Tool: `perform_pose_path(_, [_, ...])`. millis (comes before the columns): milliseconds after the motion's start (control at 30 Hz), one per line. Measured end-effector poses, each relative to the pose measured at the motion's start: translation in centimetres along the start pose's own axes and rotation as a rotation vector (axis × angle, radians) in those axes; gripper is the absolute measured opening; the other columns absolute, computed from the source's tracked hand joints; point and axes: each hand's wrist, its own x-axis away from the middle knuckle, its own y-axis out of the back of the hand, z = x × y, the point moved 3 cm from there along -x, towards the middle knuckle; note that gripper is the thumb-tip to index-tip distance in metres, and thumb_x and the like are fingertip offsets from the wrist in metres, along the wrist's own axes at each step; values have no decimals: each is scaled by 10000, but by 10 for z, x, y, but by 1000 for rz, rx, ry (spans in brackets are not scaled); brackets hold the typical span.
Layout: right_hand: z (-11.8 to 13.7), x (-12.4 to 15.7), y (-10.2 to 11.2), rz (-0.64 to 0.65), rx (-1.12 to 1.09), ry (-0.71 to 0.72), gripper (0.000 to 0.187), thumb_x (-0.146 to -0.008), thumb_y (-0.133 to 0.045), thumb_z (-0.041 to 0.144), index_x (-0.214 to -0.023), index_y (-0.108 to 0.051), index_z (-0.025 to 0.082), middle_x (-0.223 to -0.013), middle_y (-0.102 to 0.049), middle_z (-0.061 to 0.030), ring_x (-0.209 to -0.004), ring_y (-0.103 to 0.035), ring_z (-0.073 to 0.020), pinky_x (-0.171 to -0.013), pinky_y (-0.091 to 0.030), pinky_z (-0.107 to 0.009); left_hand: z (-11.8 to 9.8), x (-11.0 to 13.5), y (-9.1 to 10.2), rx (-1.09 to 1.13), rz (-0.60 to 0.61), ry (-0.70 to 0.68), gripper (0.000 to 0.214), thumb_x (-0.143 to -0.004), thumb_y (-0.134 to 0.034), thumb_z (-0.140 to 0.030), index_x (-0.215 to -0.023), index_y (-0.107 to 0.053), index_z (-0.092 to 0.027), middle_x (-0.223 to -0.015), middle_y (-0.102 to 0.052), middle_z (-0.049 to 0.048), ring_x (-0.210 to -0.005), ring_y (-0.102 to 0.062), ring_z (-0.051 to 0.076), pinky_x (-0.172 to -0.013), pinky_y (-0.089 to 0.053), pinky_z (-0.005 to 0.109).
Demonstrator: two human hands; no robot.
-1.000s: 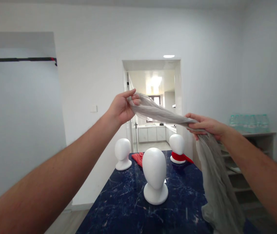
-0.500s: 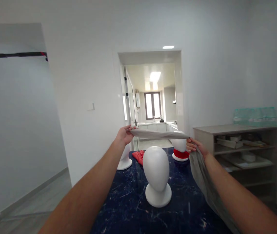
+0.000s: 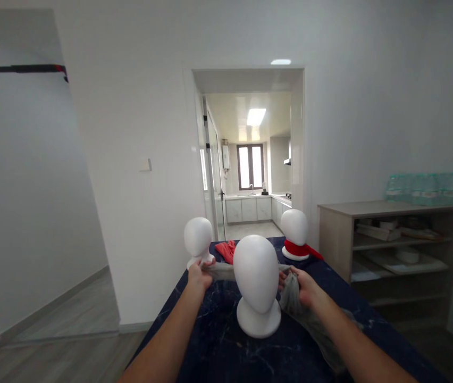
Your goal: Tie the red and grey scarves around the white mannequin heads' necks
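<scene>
Upper left of frame: black bar (image 3: 19, 68) on the wall. Centre, on the dark blue bench (image 3: 218, 346): left hand (image 3: 198, 274), fingers closed on one end of the grey scarf (image 3: 222, 271), just below the left white head (image 3: 198, 239). Red cloth (image 3: 225, 250) lies behind. Scarf runs behind the neck of the middle head (image 3: 257, 282), which stands upright at centre frame. Right hand (image 3: 305, 284), fingers closed on the scarf's other part, just right of that head; loose end trails toward lower right over the bench. Back right head (image 3: 294, 229) wears a red scarf (image 3: 300, 249). Right of frame: shelf (image 3: 389, 234) with bottles (image 3: 424, 187) on top.
</scene>
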Motion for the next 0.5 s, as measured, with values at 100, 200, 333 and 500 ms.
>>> perform_pose_path(100, [-26,12,9,-56,-17,-101,302,-1083,-385,447,-948,-548,231,-868,-746,-89,-772,-762,-230,-778,-643,-433,8,21,36,-17,-1,75,326,-1076,-318,-205,-763,-402,-236,-519,-340,-102,-394,-376,80,-508,-439,207])
perform_pose_path(200, [-36,23,17,-87,10,-145,284,-1075,-414,485,-1010,-550,245,-945,-762,-107,-827,-772,-254,-773,-642,-451,17,47,63,-71,26,173,296,-1088,-350,-242,-812,-454,-215,-541,-337,-113,-379,-359,70,-516,-450,219])
perform_pose_path(333, [-41,28,21,-148,35,-87,244,-1065,-449,490,-1012,-509,259,-933,-761,-109,-851,-779,-259,-723,-642,-401,46,83,88,-238,108,281,171,-1028,-569,-283,-884,-542,-196,-564,-450,-90,-416,-473,99,-556,-519,266])
perform_pose_path(500, [-54,36,11,-189,16,16,222,-1056,-479,460,-1001,-518,249,-871,-775,-121,-787,-778,-238,-699,-640,-351,108,122,97,-404,249,340,224,-931,-735,-294,-1065,-649,-137,-782,-731,55,-623,-703,182,-760,-622,362])
